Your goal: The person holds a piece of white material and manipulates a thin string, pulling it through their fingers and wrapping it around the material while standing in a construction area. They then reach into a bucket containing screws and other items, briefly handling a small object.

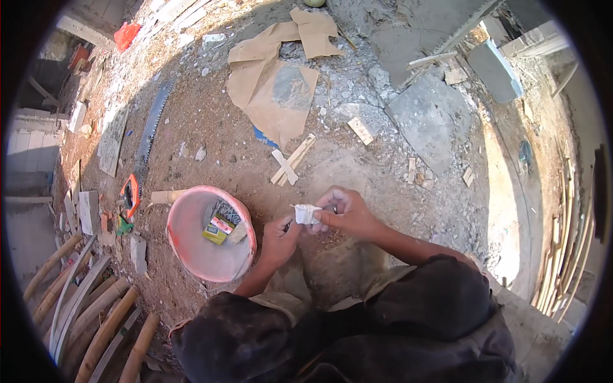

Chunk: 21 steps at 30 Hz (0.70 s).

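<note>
A small, crumpled white piece (306,214), paper or thin cloth by its look, is held up in front of my knees. The fingers of my right hand (348,216) are closed on its right side, thumb on the near face. Against its left edge, my left hand (278,242) is bent in a pinch; what lies between those fingertips is too small to make out. Just left of that hand stands a pinkish bucket (199,260) with a dusty inside. In it lie a yellow-green packet (214,235), a red-and-white packet (223,223) and dark bits.
A handsaw with an orange handle (131,195) lies beyond the bucket. Torn brown cardboard (258,108) and crossed wood strips (285,167) lie ahead. Bamboo poles (110,332) fill the lower left; thin rods (565,236) lean at right. Rubble and a grey slab (428,118) cover the ground.
</note>
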Each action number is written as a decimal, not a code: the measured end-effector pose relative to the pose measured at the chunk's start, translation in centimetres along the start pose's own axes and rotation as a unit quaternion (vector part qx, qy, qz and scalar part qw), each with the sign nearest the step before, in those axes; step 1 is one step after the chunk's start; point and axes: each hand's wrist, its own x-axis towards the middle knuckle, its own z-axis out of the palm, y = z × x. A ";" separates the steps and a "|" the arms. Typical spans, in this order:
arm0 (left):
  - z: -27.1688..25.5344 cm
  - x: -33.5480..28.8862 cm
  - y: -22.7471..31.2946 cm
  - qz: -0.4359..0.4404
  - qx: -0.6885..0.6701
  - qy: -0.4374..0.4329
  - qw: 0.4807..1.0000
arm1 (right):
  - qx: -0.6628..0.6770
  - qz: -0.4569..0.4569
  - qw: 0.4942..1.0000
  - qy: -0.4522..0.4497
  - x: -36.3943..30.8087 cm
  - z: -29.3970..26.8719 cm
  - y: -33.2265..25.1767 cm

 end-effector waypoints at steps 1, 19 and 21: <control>0.1 0.1 -0.2 0.003 0.002 -0.004 1.000 | -0.032 0.000 0.998 0.050 0.2 0.4 0.2; -9.3 -4.0 6.6 -0.008 0.224 0.112 0.968 | -0.445 -0.107 0.888 0.046 1.7 -3.2 0.0; -12.3 -5.3 8.0 -0.097 0.352 0.182 0.913 | -0.601 -0.075 0.791 0.082 3.3 -7.1 -1.4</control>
